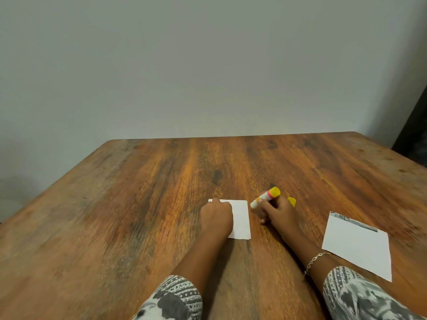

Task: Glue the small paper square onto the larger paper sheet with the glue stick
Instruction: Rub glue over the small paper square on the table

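A small white paper square [241, 219] lies flat near the middle of the wooden table [161, 192]. My left hand [216, 217] rests on its left half, fingers curled, pressing it down. Just right of the square, my right hand [278, 213] grips the glue stick [265, 197], a white tube with a pink band and yellow base, tilted with its uncapped white tip pointing down-left toward the square's right edge. The yellow cap [292, 201] sits on the table behind my right hand. The larger white paper sheet [357, 247] lies at the right, apart from both hands.
A plain grey wall rises behind the table's far edge [231, 136]. A dark object [413, 130] stands at the far right beyond the table corner. A bracelet [315, 259] circles my right wrist.
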{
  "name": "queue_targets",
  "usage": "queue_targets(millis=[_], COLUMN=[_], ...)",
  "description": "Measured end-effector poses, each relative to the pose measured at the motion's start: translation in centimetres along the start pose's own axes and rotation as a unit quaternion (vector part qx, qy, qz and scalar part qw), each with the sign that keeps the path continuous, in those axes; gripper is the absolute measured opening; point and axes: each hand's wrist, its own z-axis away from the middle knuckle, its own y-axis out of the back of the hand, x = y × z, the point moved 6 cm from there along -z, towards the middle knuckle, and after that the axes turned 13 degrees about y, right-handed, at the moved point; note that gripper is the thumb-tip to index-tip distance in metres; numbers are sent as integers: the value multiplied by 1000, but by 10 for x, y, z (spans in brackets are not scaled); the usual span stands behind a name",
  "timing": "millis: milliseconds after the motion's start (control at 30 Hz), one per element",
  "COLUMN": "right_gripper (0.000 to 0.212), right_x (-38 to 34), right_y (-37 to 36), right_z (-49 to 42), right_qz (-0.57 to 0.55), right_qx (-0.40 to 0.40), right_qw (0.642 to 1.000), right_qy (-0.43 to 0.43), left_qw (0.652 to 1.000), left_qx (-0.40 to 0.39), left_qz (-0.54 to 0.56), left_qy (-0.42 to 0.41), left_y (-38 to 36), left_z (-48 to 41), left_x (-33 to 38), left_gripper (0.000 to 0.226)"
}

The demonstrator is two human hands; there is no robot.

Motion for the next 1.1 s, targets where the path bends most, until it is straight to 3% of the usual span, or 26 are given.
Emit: queue_targets(millis=[367,1100], right_gripper=[21,14], right_x=[-1,0], right_y=[-19,-25], right_z=[-26,-28], right_qz=[84,126], right_qx=[-19,-50], right_qw=[995,989], right_qy=[40,56], left_qw=[1000,999], left_qx=[-24,-44], left_qz=[11,15], left_qy=[-1,2], left_y=[0,0], left_z=[1,1], left_x=[-1,-3], left_gripper=[30,34])
